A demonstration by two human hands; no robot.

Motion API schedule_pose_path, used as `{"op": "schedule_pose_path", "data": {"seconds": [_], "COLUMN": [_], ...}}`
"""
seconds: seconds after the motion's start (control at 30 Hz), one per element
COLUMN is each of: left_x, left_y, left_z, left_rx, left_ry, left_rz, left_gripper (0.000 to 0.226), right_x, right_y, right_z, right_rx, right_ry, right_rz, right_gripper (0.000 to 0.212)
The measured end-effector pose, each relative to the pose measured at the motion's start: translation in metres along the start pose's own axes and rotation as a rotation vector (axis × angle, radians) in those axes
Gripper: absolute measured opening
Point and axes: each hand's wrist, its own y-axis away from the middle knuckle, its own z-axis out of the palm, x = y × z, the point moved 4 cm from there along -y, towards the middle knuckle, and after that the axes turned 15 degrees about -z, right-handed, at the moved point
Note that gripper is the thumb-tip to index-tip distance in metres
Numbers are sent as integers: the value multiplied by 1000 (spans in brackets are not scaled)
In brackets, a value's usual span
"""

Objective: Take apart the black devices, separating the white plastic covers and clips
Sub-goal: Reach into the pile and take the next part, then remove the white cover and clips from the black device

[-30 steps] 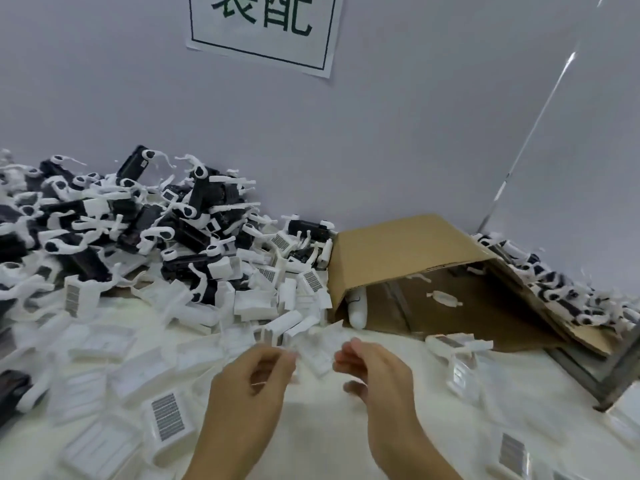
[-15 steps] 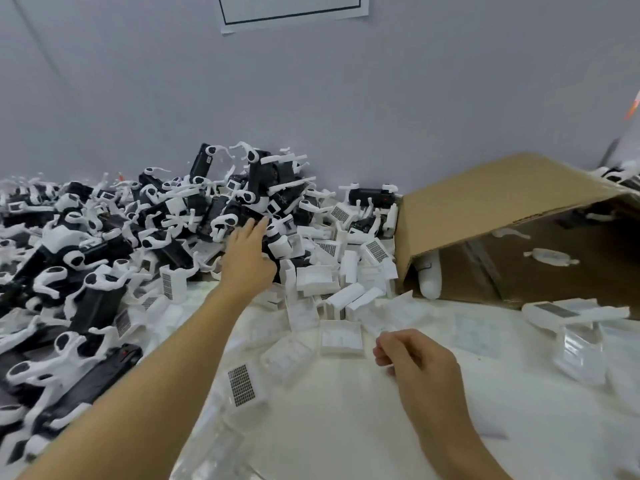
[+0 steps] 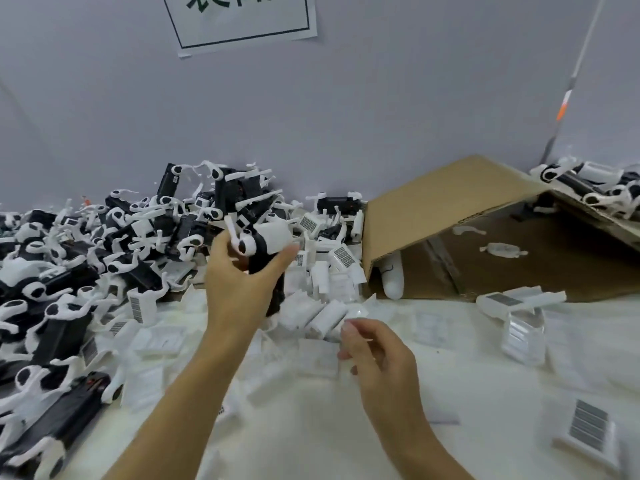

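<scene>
My left hand [image 3: 239, 282] grips a black device [image 3: 268, 271] that stands upright above the table, a white cover and clip [image 3: 266, 237] at its top end. A large pile of black devices with white clips [image 3: 114, 244] lies to the left and behind it. My right hand [image 3: 377, 358] hovers lower, in front of the device and apart from it, fingers loosely curled and holding nothing. Separated white covers [image 3: 322, 317] lie scattered on the white table [image 3: 311, 427] between the hands.
An open cardboard box [image 3: 450, 209] lies on its side at the right, with white clips [image 3: 502, 251] inside. More black devices [image 3: 595, 188] rest on its far flap. Barcode-labelled covers [image 3: 588, 427] lie at the right front. A grey wall with a paper sign [image 3: 242, 19] stands behind.
My left hand, which reached into the pile half a second ago, has lifted a black device out of it and drawn it toward me. My right hand has stayed low over the table.
</scene>
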Motion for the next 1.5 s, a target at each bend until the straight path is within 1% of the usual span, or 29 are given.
{"op": "schedule_pose_path", "data": {"seconds": [0.07, 0.1, 0.13, 0.2, 0.23, 0.27, 0.3, 0.33, 0.37, 0.4, 0.5, 0.53, 0.6, 0.67, 0.73, 0.77, 0.87, 0.97, 1.03, 1.1, 1.13, 1.17, 1.23, 1.3, 1.37, 1.43, 1.5], "left_x": [2, 1, -4, -24, -32, -36, -39, -43, -47, -51, -57, -59, -65, -70, -69, -67, -64, -56, -52, -52, -52, -49, -45, -44, -42, -44, -47], "left_y": [40, 56, 68, 82, 87, 91, 95, 99, 99, 97, 91, 90, 89, 88, 88, 87, 84, 87, 86, 83, 82, 81, 82, 84, 88, 91, 92], "left_z": [9, 15, 21, 34, 41, 47, 53, 57, 60, 60, 57, 55, 50, 47, 44, 43, 38, 34, 31, 25, 20, 16, 11, 14, 19, 24, 28], "left_rx": [-48, -72, -85, -115, -174, -278, -401, -494, -531, -530, -457, -410, -304, -232, -221, -227, -244, -283, -298, -253, -198, -141, -81, -137, -178, -201, -219], "left_ry": [117, 172, 254, 485, 606, 701, 764, 795, 809, 814, 834, 813, 732, 666, 623, 591, 519, 395, 362, 309, 212, 66, -208, -317, -345, -402, -454], "left_rz": [-17, -42, -122, -421, -587, -725, -828, -890, -912, -908, -829, -797, -722, -659, -614, -587, -499, -375, -283, -196, -120, -9, 224, 324, 405, 473, 497], "left_gripper": [61, 62, 65, 70, 68, 66, 65, 59, 54, 50, 48, 49, 48, 45, 46, 48, 43, 36, 33, 24, 23, 32, 54, 63, 64, 67, 58], "right_x": [-10, -15, -20, -25, -24, -23, -21, -18, -16, -14, -6, -4, -3, -5, -8, -10, -14, -19, -18, -14, -13, -14, -17, -16, -13, -11, -9], "right_y": [6, 9, 11, 15, 14, 13, 12, 10, 9, 8, 7, 8, 10, 11, 10, 9, 9, 9, 8, 9, 11, 11, 11, 12, 13, 12, 10], "right_z": [1, 1, 2, -1, -4, -7, -10, -12, -12, -11, -8, -7, -5, -4, -3, -3, 0, 0, -3, -3, -2, -1, 1, 1, 0, -3, -6], "right_rx": [-24, -55, -80, -90, -75, -62, -59, -67, -88, -117, -179, -196, -204, -187, -178, -181, -213, -207, -219, -294, -331, -347, -311, -243, -160, -56, -23], "right_ry": [-8, 23, 60, 156, 207, 248, 276, 290, 301, 316, 346, 357, 412, 451, 448, 430, 379, 382, 298, 136, 79, 51, 21, 4, 3, -11, -44], "right_rz": [-103, -177, -253, -363, -397, -420, -414, -382, -335, -287, -199, -192, -215, -245, -240, -229, -218, -211, -163, -82, -67, -80, -141, -143, -109, -59, -22], "right_gripper": [36, 47, 52, 58, 62, 65, 66, 66, 66, 68, 79, 76, 59, 49, 38, 37, 49, 49, 61, 81, 89, 92, 86, 83, 84, 80, 74]}}
